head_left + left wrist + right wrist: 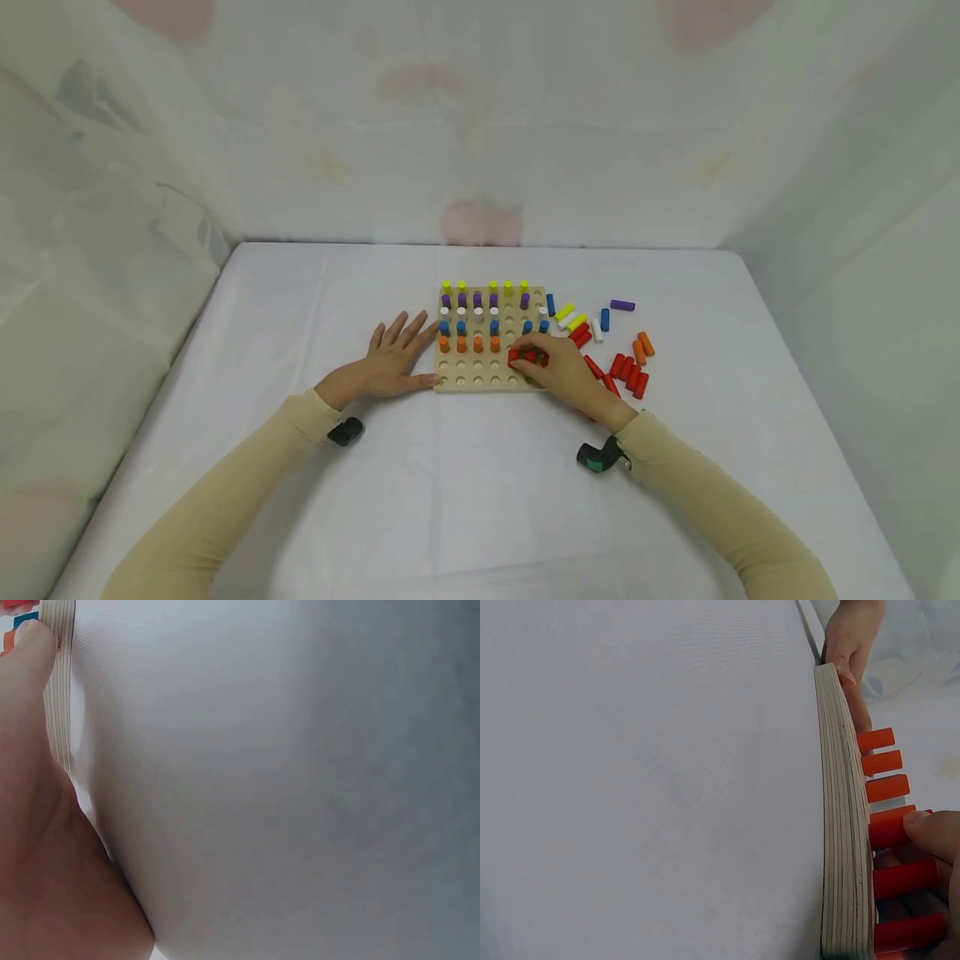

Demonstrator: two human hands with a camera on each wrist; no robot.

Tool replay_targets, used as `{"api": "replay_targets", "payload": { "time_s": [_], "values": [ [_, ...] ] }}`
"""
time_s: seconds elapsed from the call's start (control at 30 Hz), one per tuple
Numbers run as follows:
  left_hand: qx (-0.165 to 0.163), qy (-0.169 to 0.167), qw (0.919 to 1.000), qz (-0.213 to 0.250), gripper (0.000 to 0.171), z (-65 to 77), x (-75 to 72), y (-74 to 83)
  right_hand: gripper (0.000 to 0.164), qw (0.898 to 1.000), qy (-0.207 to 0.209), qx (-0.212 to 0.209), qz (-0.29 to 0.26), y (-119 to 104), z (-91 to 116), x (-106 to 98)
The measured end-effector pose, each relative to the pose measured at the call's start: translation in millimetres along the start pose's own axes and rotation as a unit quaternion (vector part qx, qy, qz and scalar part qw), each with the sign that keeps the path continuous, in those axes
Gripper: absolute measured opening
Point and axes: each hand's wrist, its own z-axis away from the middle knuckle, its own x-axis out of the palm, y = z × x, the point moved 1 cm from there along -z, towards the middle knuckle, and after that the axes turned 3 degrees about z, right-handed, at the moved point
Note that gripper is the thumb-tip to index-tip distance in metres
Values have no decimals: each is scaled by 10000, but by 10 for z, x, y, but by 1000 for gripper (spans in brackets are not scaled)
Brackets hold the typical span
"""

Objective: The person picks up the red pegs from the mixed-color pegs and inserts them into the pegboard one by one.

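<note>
A wooden pegboard (474,387) lies on the table, with rows of yellow, purple, white, blue and orange pegs upright in it. My left hand (392,364) rests with fingers spread at the board's left side, its thumb and one finger at the edge. My right hand (564,372) is over the front right part of the board. Thumb and fingers pinch a red peg (889,834), which stands upright at the board's face. Two more red pegs (906,878) stand in line beside it, partly behind the fingers. An orange peg (885,787) rises farther along that row.
Loose red pegs (632,372) lie to the right of the board, by my right forearm. Orange pegs (642,347), a purple peg (622,305) and several blue, white and yellow ones are scattered behind them. White cloth covers the table (480,500).
</note>
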Motion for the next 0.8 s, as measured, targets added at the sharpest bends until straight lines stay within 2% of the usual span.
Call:
{"api": "replay_targets", "payload": {
  "time_s": [0.4, 0.67, 0.8],
  "values": [
    [22, 21, 10000, 13, 95, -15, 18, -22, 25, 10000, 18, 73, -65, -18, 8, -24],
    [45, 12, 10000, 45, 95, -13, 7, -15, 24, 9994, -6, -75, -325, -44, 14, -108],
    [16, -5, 10000, 18, 95, -10, 8, -19, 24, 9988, -133, 64, -458, -61, 7, -145]
  ]
}}
